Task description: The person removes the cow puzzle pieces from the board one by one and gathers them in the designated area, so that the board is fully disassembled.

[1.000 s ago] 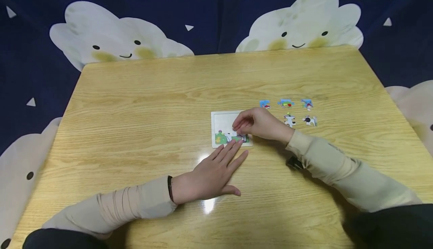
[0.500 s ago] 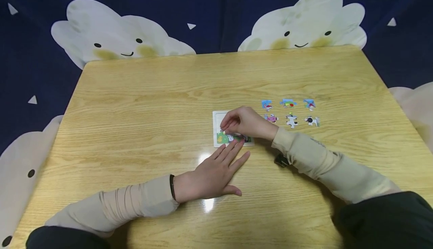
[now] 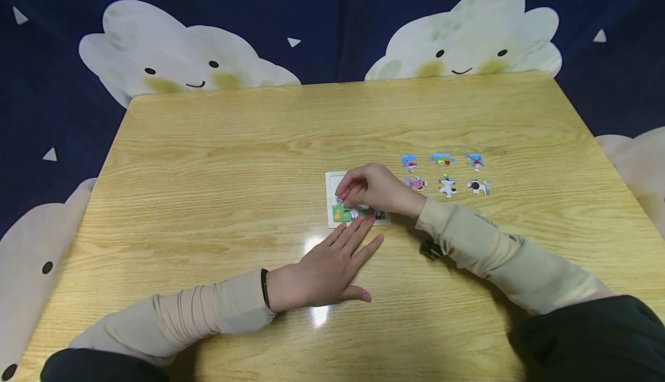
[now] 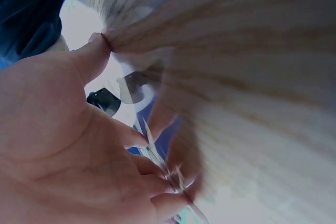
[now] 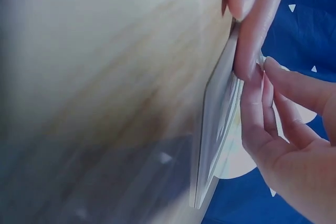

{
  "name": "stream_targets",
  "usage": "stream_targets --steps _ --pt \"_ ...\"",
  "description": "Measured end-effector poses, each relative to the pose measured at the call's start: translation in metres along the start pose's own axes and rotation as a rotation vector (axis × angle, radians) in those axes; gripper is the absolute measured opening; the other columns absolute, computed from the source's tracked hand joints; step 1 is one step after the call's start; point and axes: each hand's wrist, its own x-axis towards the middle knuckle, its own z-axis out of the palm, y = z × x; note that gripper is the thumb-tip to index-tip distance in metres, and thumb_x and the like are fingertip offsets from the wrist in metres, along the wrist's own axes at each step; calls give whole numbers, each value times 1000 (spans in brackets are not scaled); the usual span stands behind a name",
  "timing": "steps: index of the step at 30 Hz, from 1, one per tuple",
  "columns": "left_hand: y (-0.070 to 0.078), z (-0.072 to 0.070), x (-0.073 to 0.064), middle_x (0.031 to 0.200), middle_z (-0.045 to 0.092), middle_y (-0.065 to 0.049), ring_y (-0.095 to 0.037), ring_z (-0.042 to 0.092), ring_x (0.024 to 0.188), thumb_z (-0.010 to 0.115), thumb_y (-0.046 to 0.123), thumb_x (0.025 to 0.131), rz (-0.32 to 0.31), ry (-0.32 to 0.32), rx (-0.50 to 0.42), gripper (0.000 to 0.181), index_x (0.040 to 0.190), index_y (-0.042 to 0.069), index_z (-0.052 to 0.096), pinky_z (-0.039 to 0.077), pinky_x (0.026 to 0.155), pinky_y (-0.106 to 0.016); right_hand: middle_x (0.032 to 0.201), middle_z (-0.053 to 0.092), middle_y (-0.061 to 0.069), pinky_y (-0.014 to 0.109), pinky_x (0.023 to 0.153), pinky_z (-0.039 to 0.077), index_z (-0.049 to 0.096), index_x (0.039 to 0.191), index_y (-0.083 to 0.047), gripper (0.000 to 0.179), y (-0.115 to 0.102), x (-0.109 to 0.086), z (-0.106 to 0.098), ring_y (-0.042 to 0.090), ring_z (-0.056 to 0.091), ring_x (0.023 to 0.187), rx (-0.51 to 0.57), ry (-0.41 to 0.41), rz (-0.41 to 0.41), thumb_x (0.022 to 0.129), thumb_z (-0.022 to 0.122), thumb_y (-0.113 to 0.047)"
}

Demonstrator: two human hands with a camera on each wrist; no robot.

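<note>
A jigsaw board (image 3: 329, 197) with a pale rim lies near the middle of the table, green picture pieces (image 3: 339, 214) along its near side. My left hand (image 3: 326, 271) lies with fingers extended, their tips on the board's near edge. Over the board, my right hand (image 3: 378, 188) pinches a small jigsaw piece (image 5: 261, 62) between thumb and fingers; most of that piece is hidden. The right wrist view shows the board (image 5: 212, 121) edge-on beside both hands. In the left wrist view, the left fingers (image 4: 157, 184) meet the board's thin edge.
Right of the board lie several loose jigsaw pieces in two rows, among them a pink piece (image 3: 416, 183), a white one (image 3: 447, 186) and a black-and-white one (image 3: 478, 187). A dark blue cloth with clouds (image 3: 197, 59) hangs behind the wooden table (image 3: 218, 157).
My right hand has moved left across the board, uncovering the pink piece on the table. In the last half second it has shifted only slightly. My left hand has stayed in place.
</note>
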Motion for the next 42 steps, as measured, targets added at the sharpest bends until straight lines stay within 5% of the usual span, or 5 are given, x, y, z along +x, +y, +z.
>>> stream_targets --steps 17,27,42 --pt "0 0 -1 160 9 -26 -35 10 148 43 66 93 1 1 -1 90 156 4 22 21 117 -42 78 70 1 28 67 55 73 90 -4 9 -3 -5 1 14 67 71 -70 11 -19 83 75 2" --pt "1 0 -1 161 5 -23 -35 6 148 40 69 92 -6 -20 21 93 157 7 18 19 117 -42 82 71 4 25 64 50 73 92 -3 14 6 -29 -33 18 64 71 -112 94 -23 87 67 8" --pt "0 -2 0 161 1 -23 -34 3 149 40 68 93 -19 -49 -4 93 158 7 14 16 118 -41 82 70 6 24 62 53 73 95 -1 8 31 -78 -69 20 67 71 -175 162 117 87 72 1"
